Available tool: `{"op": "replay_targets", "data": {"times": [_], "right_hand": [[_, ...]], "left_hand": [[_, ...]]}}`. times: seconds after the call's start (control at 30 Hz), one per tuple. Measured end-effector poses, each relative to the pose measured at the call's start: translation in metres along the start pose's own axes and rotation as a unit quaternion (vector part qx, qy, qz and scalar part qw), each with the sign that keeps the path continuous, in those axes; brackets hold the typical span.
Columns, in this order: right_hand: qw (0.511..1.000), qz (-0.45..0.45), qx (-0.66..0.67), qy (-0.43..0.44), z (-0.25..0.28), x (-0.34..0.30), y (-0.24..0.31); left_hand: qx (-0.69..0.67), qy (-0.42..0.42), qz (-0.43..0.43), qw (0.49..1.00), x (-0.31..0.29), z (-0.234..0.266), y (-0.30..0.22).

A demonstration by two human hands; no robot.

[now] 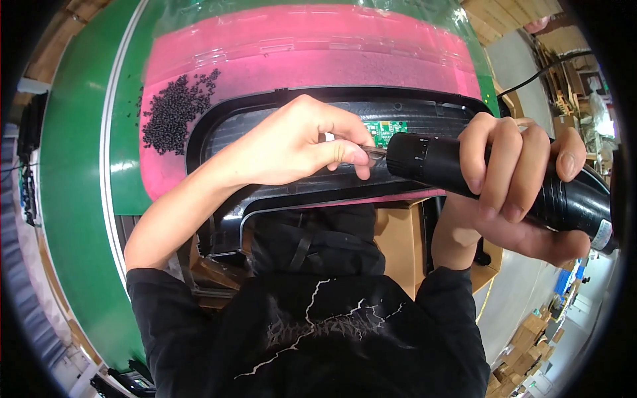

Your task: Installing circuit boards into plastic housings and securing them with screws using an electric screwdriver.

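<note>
My right hand [517, 172] is wrapped round a black electric screwdriver [424, 156], which lies nearly level and points left. Its short metal bit [375, 152] meets the fingertips of my left hand [312, 142], which are pinched around the bit's end. Whether a screw sits between those fingers is hidden. Below and behind both hands rests a large black plastic housing [265, 109] with a raised rim. Inside the housing a green circuit board [388, 132] shows, partly covered by my left fingers and the screwdriver.
A loose heap of small black screws [174, 114] lies on a pink mat [318, 63], left of the housing. Clear plastic packaging [285, 43] covers the mat's far part. The green table [79, 199] extends to the left. A cardboard box [398, 239] stands below the housing; a black cable [541, 69] runs at upper right.
</note>
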State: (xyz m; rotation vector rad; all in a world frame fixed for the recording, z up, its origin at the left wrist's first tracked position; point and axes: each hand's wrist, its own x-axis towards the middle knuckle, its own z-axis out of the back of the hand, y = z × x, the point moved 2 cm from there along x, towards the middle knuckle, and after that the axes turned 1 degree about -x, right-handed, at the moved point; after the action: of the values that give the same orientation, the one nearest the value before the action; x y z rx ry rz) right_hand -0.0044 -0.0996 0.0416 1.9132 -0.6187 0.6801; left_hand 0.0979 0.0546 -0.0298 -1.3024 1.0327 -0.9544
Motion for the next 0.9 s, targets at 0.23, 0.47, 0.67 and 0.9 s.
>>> {"op": "replay_targets", "data": {"times": [0.23,0.47,0.67,0.9], "right_hand": [[0.999,-0.013,-0.045,0.014,0.019,-0.006,-0.029],[0.986,-0.101,-0.115,-0.067,0.026,-0.015,-0.052],[0.985,-0.106,-0.128,-0.052,0.026,-0.012,-0.061],[0.979,-0.143,-0.144,-0.025,0.022,-0.003,-0.069]], "left_hand": [[0.261,-0.046,-0.028,0.964,0.001,0.006,0.015],[0.316,-0.163,0.002,0.935,-0.002,0.007,0.0],[0.29,-0.196,-0.033,0.936,-0.003,0.011,0.007],[0.331,-0.144,0.002,0.932,-0.005,0.016,0.003]]}}
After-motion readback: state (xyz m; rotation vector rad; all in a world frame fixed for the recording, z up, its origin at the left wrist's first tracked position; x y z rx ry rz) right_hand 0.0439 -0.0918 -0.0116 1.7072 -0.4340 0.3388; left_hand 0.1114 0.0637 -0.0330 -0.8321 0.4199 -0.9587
